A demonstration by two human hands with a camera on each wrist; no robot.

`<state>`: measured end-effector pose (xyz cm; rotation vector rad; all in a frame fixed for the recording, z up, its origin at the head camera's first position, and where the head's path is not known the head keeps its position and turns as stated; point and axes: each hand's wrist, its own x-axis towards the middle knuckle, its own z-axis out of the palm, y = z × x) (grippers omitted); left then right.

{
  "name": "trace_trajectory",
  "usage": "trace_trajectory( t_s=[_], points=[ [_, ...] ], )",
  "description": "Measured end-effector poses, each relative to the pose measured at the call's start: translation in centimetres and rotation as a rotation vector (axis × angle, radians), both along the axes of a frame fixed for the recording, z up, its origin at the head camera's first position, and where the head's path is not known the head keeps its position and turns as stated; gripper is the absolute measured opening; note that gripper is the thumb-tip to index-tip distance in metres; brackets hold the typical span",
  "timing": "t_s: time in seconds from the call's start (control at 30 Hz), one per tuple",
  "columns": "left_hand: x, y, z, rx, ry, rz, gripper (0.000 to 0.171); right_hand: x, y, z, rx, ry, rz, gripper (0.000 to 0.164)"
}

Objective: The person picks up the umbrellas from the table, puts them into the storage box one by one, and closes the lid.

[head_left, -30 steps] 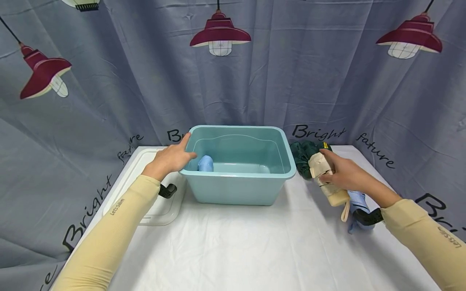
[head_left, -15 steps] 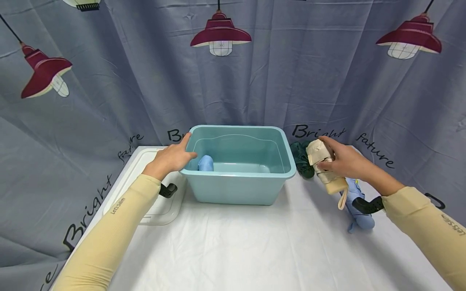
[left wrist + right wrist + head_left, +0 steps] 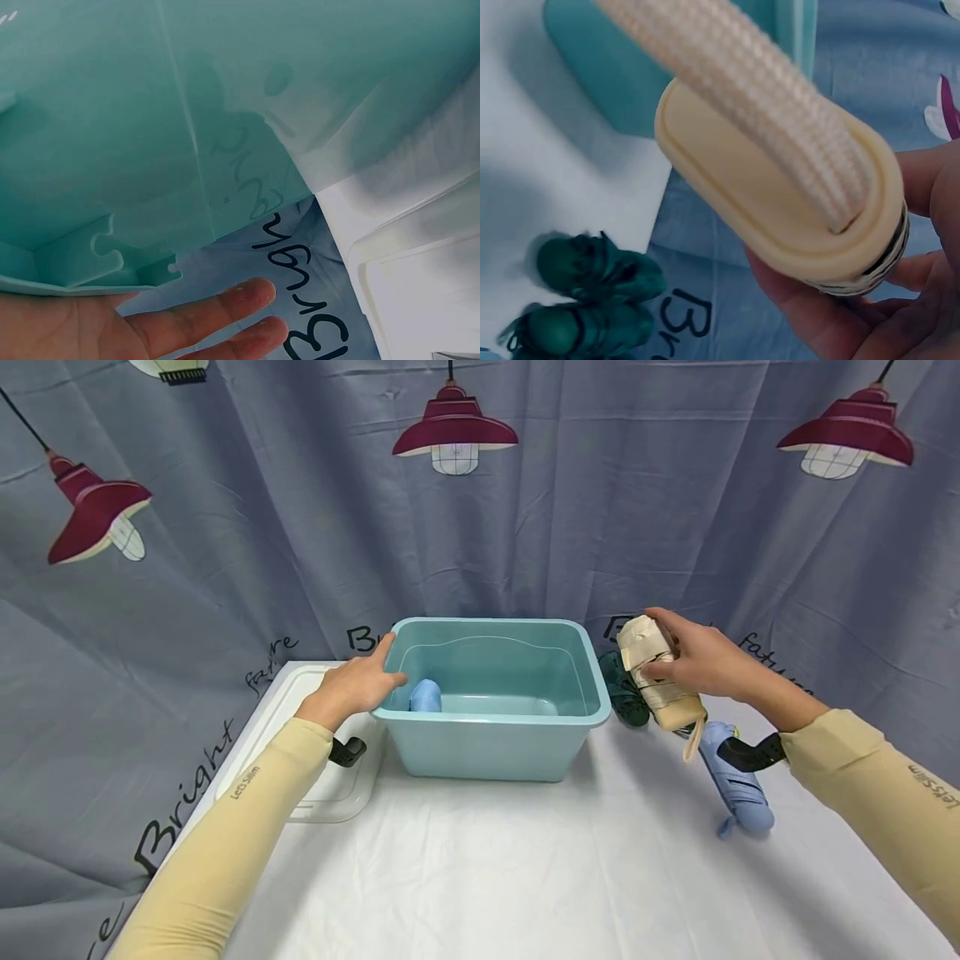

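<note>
My right hand [image 3: 701, 656] grips a beige folded umbrella [image 3: 660, 677], held up to the right of a teal plastic bin [image 3: 483, 752]. Its flat end cap [image 3: 750, 187] and woven wrist strap fill the middle of the right wrist view. My left hand [image 3: 356, 687] rests on the bin's left rim, thumb at the inner side; its fingers [image 3: 225, 304] lie straight outside the wall. Inside the bin, at the left, shows the rounded end of a light blue folded umbrella [image 3: 425, 696].
Dark green folded umbrellas [image 3: 626, 697] lie right of the bin; two green ends [image 3: 592, 266] show in the right wrist view. Another light blue folded umbrella [image 3: 738, 789] lies nearer on the white table [image 3: 525, 877]. A clear-white lid [image 3: 337, 793] sits left, with a grey curtain [image 3: 637, 510] behind.
My right hand has lifted the beige umbrella up and slightly left, leaving the light blue umbrella on the table more exposed. The left hand and the bin have stayed still.
</note>
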<state>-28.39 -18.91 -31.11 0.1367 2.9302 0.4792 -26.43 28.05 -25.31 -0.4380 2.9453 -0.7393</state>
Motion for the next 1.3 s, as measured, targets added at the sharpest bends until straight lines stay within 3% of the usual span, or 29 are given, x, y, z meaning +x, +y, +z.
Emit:
trace_trajectory(
  t_s=[0.6,0.93,1.3],
  points=[
    [0.1,-0.2,-0.2,-0.001,0.010,0.004,0.087,-2.3,-4.8,3.1,-0.010,0.008,0.038,0.091],
    [-0.1,0.0,-0.1,-0.001,0.016,0.004,0.087,-4.1,-7.8,3.8,0.038,-0.040,0.058,0.091],
    [-0.2,0.0,-0.1,-0.013,0.010,0.005,0.087,-6.1,-11.0,4.0,0.084,-0.077,0.146,0.085]
  ],
)
